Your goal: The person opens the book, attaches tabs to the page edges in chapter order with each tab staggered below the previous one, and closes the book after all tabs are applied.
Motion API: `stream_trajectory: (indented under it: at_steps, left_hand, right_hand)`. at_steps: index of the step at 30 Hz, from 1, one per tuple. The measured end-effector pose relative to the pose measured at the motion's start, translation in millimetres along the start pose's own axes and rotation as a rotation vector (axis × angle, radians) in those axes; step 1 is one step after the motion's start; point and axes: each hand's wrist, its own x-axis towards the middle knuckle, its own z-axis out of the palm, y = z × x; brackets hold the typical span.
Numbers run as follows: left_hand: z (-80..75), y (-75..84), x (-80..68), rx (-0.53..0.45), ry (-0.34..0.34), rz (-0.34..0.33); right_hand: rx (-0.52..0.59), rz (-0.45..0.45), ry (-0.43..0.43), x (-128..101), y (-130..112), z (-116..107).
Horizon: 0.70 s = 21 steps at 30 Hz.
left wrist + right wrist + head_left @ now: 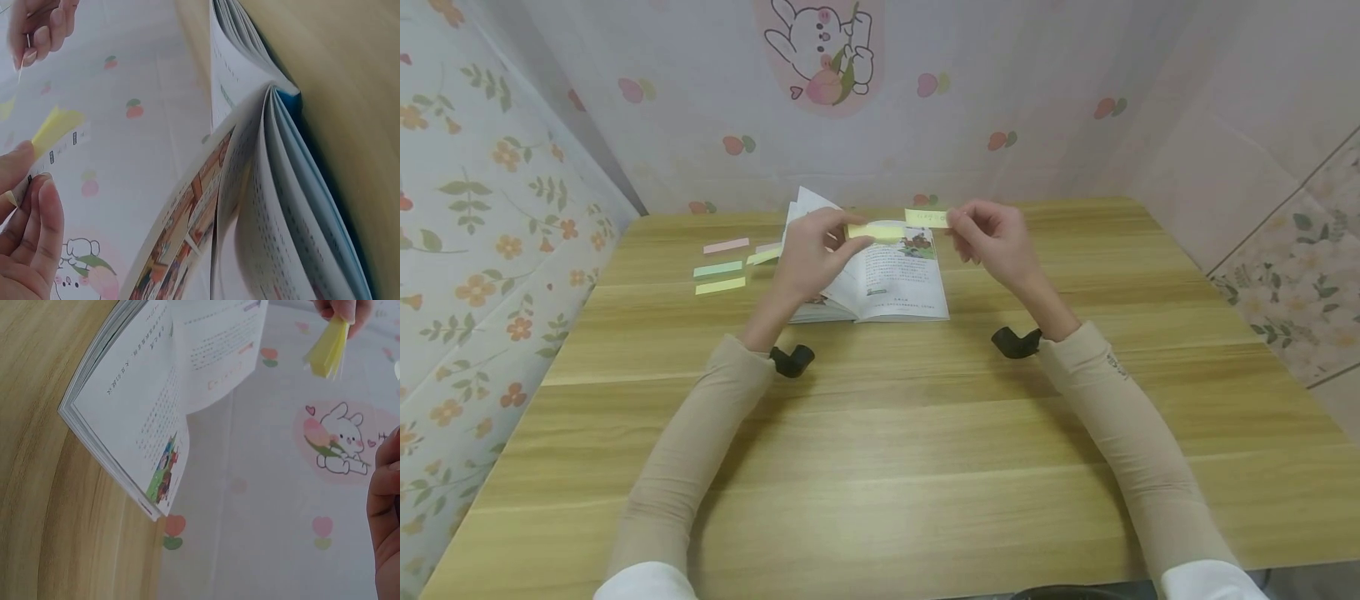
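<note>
Above open book [887, 279]: illegibly written note [927, 218]

Wooden table [880, 433], loose paper strips [720, 268]

Print on the open book [895, 279] too small to read from head cam; L half of it hidden behind left hand [812, 254]. Writing on the yellow sticky strip [927, 218] illegible, its R end covered by fingers of right hand [996, 242]. In R wrist view right hand cut off by frame edge, grip not visible there; in L wrist view book runs off the bottom edge.
</note>
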Motion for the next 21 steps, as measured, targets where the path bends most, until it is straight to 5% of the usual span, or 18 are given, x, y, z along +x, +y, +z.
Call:
stream_trajectory:
  at_steps: [21]
  left_hand:
    - [-24.2,-10.4,-9.8,0.010,0.059,-0.114]
  right_hand:
    - [-0.058,0.035,-0.024,-0.3,10.4,-3.6]
